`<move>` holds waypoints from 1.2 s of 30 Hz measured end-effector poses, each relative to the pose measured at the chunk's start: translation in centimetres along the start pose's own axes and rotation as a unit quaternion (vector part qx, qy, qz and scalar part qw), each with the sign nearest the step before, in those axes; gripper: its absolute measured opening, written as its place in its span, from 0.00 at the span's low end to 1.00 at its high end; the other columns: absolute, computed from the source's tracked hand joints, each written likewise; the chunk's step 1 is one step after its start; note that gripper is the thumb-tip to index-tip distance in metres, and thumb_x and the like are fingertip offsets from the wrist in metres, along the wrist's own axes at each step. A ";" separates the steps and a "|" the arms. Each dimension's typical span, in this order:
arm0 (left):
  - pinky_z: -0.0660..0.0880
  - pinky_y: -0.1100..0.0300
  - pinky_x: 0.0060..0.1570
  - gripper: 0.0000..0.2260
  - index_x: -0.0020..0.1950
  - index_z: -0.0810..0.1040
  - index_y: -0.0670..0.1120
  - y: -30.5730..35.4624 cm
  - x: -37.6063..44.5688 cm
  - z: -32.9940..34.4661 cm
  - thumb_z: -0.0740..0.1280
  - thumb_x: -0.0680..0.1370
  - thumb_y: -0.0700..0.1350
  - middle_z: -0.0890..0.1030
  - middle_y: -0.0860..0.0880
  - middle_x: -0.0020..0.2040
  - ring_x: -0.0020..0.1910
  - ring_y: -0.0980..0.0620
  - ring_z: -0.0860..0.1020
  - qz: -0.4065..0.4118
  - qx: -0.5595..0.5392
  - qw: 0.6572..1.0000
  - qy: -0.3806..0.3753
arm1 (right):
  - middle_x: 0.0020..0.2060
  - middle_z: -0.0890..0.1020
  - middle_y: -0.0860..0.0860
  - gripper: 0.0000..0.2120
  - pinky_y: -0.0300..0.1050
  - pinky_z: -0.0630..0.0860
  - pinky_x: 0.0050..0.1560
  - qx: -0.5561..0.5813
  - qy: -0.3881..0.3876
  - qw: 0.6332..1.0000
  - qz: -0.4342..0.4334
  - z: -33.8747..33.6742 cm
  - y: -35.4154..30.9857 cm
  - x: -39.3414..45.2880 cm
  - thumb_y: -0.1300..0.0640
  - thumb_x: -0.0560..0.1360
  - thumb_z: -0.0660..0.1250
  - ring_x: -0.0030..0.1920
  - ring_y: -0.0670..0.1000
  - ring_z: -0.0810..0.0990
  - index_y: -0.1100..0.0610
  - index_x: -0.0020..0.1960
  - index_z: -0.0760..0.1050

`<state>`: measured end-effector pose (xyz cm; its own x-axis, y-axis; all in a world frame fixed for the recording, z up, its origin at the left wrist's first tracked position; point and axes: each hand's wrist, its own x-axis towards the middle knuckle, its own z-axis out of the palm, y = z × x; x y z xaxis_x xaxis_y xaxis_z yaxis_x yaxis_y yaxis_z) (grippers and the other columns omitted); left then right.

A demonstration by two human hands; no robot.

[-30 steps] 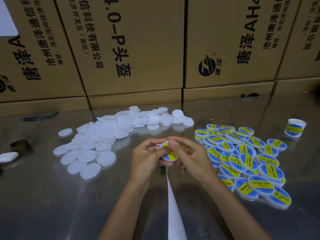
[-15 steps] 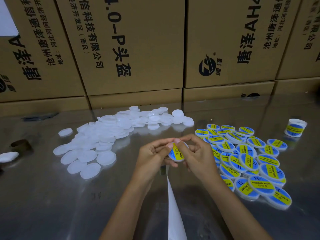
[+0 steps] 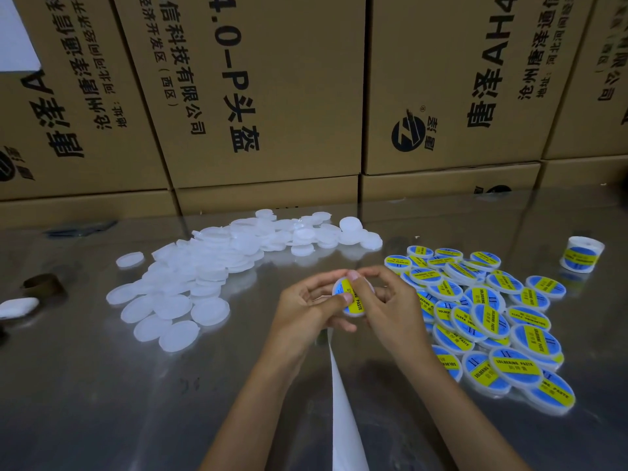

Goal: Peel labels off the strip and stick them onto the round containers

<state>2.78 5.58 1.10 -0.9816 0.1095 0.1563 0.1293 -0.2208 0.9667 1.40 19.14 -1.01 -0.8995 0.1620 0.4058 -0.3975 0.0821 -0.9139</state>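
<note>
Both hands meet above the middle of the steel table around one round white container (image 3: 351, 298) that bears a blue and yellow label. My left hand (image 3: 307, 305) grips its left side, thumb on the label's edge. My right hand (image 3: 387, 305) holds its right side with the thumb pressing on the label. A white label strip (image 3: 343, 402) hangs from under the hands toward the near edge. Several plain white containers (image 3: 210, 263) lie heaped at the left. Several labelled containers (image 3: 489, 317) are piled at the right.
Brown cardboard boxes (image 3: 272, 96) with black print wall off the back of the table (image 3: 85, 385). A roll of labels (image 3: 581, 254) stands at the far right. A brown ring (image 3: 44, 285) and a white object (image 3: 18, 307) lie at the left edge.
The container has turned so its labelled face points up at me. My thumbs have shifted onto the label, and both hands have drifted slightly right.
</note>
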 end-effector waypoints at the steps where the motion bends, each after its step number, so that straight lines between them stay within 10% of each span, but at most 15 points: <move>1: 0.80 0.60 0.32 0.13 0.58 0.83 0.41 0.1 0.0 0.0 0.71 0.76 0.31 0.86 0.42 0.49 0.37 0.47 0.84 0.000 -0.002 1.000 0.013 | 0.30 0.84 0.51 0.06 0.44 0.76 0.32 -0.004 -0.010 1.000 0.009 0.0 0.0 0.0 0.51 0.76 0.71 0.30 0.47 0.82 0.52 0.47 0.78; 9: 0.80 0.64 0.34 0.10 0.54 0.83 0.41 0.4 0.0 -0.4 0.74 0.74 0.33 0.87 0.42 0.44 0.37 0.44 0.86 -0.002 -0.033 0.996 0.085 | 0.23 0.71 0.47 0.17 0.41 0.65 0.29 -0.109 -0.049 0.993 -0.018 0.2 0.7 0.0 0.38 0.74 0.68 0.26 0.45 0.67 0.49 0.34 0.75; 13: 0.80 0.63 0.31 0.08 0.51 0.84 0.40 0.3 0.0 -0.4 0.75 0.73 0.34 0.87 0.42 0.42 0.35 0.46 0.85 0.011 -0.023 0.993 0.116 | 0.26 0.66 0.48 0.29 0.46 0.63 0.32 -0.121 -0.067 0.989 -0.045 0.0 0.7 0.1 0.37 0.76 0.60 0.30 0.44 0.64 0.63 0.33 0.71; 24: 0.80 0.63 0.32 0.07 0.54 0.84 0.43 -0.2 0.4 -0.6 0.71 0.78 0.37 0.87 0.46 0.44 0.36 0.48 0.85 0.011 0.007 0.995 0.100 | 0.23 0.69 0.46 0.25 0.39 0.65 0.31 -0.139 -0.100 0.985 0.010 0.0 1.1 0.2 0.45 0.82 0.58 0.26 0.43 0.68 0.60 0.32 0.69; 30: 0.81 0.59 0.37 0.11 0.61 0.81 0.47 -0.1 0.6 -1.3 0.68 0.80 0.38 0.86 0.48 0.53 0.50 0.47 0.85 0.011 -0.023 0.992 0.124 | 0.21 0.73 0.47 0.19 0.37 0.63 0.20 0.042 0.064 0.981 0.180 -1.5 0.8 1.3 0.49 0.84 0.57 0.20 0.44 0.66 0.60 0.42 0.76; 36: 0.81 0.59 0.33 0.11 0.58 0.82 0.45 -0.3 0.8 -1.9 0.63 0.81 0.36 0.87 0.46 0.50 0.42 0.52 0.85 -0.015 0.011 0.984 0.179 | 0.29 0.70 0.50 0.15 0.36 0.64 0.26 0.273 0.191 0.894 0.301 -4.5 0.8 2.5 0.52 0.85 0.54 0.27 0.46 0.65 0.58 0.48 0.75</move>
<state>1.67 3.86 0.51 -0.9712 -0.2332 0.0499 0.0984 -0.2013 0.9746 -0.33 24.03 -0.67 -0.8937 0.3484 -0.2826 0.0141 -0.6079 -0.7939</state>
